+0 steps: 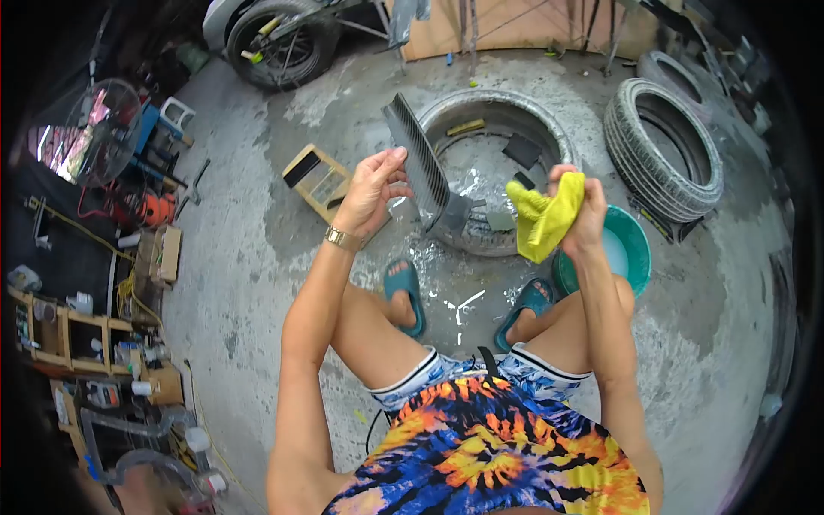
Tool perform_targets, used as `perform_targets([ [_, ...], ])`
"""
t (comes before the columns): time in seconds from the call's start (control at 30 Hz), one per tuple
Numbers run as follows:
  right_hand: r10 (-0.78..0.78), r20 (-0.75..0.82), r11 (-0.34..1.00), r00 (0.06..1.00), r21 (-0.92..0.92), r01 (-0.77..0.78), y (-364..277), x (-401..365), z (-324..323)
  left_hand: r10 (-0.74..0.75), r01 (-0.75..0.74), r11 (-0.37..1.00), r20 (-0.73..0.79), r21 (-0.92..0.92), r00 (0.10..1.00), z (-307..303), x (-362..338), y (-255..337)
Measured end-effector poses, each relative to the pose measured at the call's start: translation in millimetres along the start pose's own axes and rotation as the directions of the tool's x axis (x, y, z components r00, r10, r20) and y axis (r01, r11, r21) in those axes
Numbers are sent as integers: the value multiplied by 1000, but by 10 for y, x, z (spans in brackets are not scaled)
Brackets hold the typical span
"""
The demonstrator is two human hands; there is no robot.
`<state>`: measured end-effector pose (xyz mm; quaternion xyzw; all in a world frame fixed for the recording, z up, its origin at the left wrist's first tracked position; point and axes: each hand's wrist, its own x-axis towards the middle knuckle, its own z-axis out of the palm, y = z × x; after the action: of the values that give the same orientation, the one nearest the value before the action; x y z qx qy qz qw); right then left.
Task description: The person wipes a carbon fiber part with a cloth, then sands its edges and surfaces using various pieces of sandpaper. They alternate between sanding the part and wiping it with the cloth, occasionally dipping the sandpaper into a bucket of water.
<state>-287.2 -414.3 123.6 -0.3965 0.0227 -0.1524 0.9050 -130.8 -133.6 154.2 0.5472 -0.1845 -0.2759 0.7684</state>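
A long, dark part with a carbon-fibre weave (418, 150) stands upright, tilted, over the near left side of a tyre lying flat (558, 129). My left hand (371, 190), with a metal-banded watch on its wrist, has its fingers closed at the left edge of that part. My right hand (586, 210) grips a bunched yellow cloth (549, 215) above the tyre's right side. Below my right hand is a green bucket (637, 249) with pale liquid in it. Inside the tyre's ring lie a yellow block (466, 128) and a dark flat piece (521, 153).
On the wet concrete floor, a wooden board with a black strip (318, 178) lies left of the tyre. More tyres (665, 146) are at the right. A wheel (283, 43) stands at the back left. Shelves (69, 335) and a fan (107, 129) line the left.
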Motion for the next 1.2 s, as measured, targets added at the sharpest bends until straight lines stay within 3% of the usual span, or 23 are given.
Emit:
perform_targets([
  [0.03,12,-61,989,998,-148,-21,-30,46,153,10,-10,999,6,41,1000,-9,75,6],
  [0.17,182,114,926,977,-355,-132,-3,255,308,13,-15,993,17,116,1000,13,316,-95],
  [0.23,290,89,870,953,-438,-224,99,275,372,-5,4,997,15,76,1000,10,419,-208],
  [0.33,382,141,790,913,-563,-243,320,269,194,-21,21,1000,-20,12,1000,9,538,-343],
  [0.4,459,132,771,878,-549,-321,419,185,172,18,-17,990,-5,140,1000,-6,555,-381],
  [0.53,412,165,750,896,-620,-230,580,141,35,43,-43,977,3,207,999,14,589,-411],
  [0.67,405,202,791,892,-567,-230,568,172,26,31,-35,979,20,203,999,79,615,-434],
  [0.8,453,118,780,884,-532,-330,551,160,248,-5,1,973,14,233,1000,119,626,-471],
  [0.87,422,151,808,894,-511,-295,636,160,173,-3,3,973,0,232,1000,126,627,-480],
  [0.97,530,136,758,837,-518,-396,649,140,150,-23,23,975,-2,219,1000,139,614,-486],
  [1.2,534,110,728,838,-564,-390,667,97,189,-37,38,982,-7,187,999,160,582,-496],
])
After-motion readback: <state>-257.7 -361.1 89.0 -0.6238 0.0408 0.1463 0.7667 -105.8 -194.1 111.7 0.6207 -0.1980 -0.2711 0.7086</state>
